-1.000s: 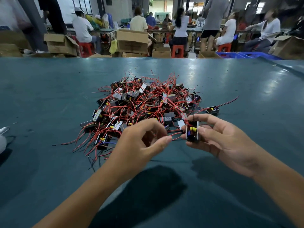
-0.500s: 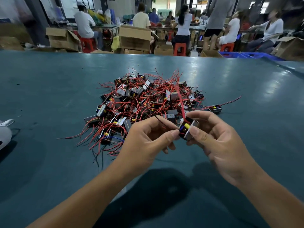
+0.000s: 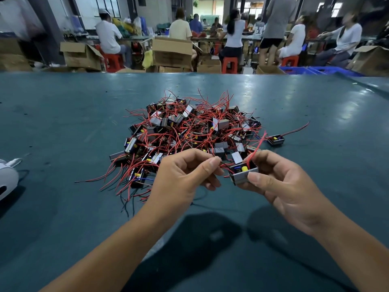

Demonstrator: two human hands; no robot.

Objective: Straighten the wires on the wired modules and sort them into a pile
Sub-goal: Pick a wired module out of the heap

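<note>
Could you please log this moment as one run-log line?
right hand: holds module | left hand: pinches its wire | pile: tangled on table

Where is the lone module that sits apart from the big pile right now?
In the head view, the lone module lies on the green table, just right of the tangled pile and beyond the right hand.

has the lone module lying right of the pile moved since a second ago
No. The lone module lies just right of the pile on the table, same spot; only the camera view shifted.
</note>
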